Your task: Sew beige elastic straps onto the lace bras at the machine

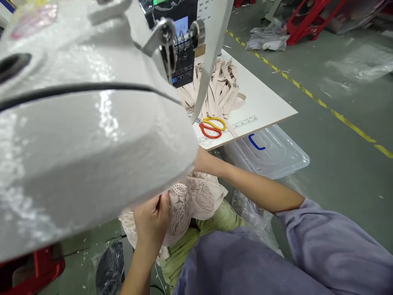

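A pale beige lace bra with rounded cups hangs over my lap, below the white head of a sewing machine. With thumb and fingers closed, my left hand grips the bra's lace near its left side; the fingertips are partly covered by the machine head. My right hand reaches in from the right, close to the bra's upper edge. Only its wrist and back show, since the machine hides the fingers. A light strip of fabric tape runs down in front of the machine's control panel.
On the white tabletop lie a pile of beige straps and scissors with red and yellow handles, over a printed ruler. A clear plastic box lid sits under the table's edge. Red stools and plastic bags stand on the floor.
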The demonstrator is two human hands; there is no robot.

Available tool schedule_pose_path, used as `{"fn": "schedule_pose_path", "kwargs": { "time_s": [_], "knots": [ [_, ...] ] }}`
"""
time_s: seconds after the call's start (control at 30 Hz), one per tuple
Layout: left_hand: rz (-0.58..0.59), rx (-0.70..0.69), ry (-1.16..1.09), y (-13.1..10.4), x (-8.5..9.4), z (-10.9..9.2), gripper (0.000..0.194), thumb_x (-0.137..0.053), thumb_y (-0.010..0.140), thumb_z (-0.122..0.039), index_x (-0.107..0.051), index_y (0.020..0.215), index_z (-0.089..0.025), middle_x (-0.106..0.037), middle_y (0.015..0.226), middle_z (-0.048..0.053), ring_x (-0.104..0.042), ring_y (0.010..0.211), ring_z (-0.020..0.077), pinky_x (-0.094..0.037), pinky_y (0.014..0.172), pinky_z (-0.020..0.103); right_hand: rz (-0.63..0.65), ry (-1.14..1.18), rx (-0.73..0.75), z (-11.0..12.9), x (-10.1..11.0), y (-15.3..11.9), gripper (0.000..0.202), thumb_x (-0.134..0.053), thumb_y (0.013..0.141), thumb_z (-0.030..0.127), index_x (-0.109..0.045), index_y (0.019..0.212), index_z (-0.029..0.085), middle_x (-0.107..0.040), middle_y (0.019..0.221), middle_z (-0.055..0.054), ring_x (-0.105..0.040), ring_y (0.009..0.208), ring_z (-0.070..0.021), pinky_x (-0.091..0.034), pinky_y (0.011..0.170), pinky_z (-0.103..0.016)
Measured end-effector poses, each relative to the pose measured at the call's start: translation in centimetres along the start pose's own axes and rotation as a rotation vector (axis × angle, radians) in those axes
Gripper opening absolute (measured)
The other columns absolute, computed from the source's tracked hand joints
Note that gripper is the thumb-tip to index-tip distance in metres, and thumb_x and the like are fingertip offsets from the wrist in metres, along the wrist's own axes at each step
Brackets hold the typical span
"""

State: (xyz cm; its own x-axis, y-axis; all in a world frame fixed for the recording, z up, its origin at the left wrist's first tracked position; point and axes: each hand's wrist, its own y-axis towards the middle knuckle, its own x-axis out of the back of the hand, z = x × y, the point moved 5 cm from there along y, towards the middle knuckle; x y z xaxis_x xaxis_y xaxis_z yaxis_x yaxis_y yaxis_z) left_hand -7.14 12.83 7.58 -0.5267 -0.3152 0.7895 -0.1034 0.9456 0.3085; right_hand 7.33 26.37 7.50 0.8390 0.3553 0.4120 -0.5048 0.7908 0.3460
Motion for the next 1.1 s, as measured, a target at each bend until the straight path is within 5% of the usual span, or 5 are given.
{"fn": "schedule_pose_path", "kwargs": {
  "time_s": [0.4, 0.7, 1.1],
  "knots": [
    [0.017, -0.048, 0.034, 0.2, -0.2, -0.1, 0.027, -0.056, 0.092, -0.028, -0.077, 0.108, -0.023, -0.079, 0.101, 0.005, -0.076, 0.088, 0.0218, -0.057, 0.068, 0.026, 0.014, 0.01, 0.012, -0.4, 0.0, 0.4, 0.016, -0.06, 0.078, 0.01, -0.047, 0.074, 0.02, -0.052, 0.085, -0.004, -0.053, 0.085, -0.0209, -0.044, 0.077, -0.035],
    [-0.02, 0.007, 0.12, -0.2, 0.2, 0.2, 0.028, -0.057, 0.092, -0.037, -0.077, 0.108, -0.025, -0.08, 0.094, 0.003, -0.075, 0.073, 0.0189, -0.051, 0.057, 0.024, 0.034, 0.059, 0.029, -1.7, -0.5, 0.6, 0.009, -0.058, 0.078, 0.01, -0.055, 0.081, 0.018, -0.058, 0.094, -0.003, -0.053, 0.087, -0.0166, -0.043, 0.076, -0.028],
    [-0.162, 0.053, 0.08, -0.7, 1.3, 1.4, 0.023, -0.063, 0.089, -0.034, -0.076, 0.102, -0.02, -0.078, 0.093, 0.006, -0.071, 0.075, 0.0171, -0.051, 0.062, 0.024, -0.035, 0.006, 0.04, -1.7, -1.0, 0.4, 0.005, -0.062, 0.082, 0.014, -0.061, 0.086, 0.016, -0.06, 0.098, -0.004, -0.055, 0.086, -0.0157, -0.042, 0.078, -0.027]
  ]
}}
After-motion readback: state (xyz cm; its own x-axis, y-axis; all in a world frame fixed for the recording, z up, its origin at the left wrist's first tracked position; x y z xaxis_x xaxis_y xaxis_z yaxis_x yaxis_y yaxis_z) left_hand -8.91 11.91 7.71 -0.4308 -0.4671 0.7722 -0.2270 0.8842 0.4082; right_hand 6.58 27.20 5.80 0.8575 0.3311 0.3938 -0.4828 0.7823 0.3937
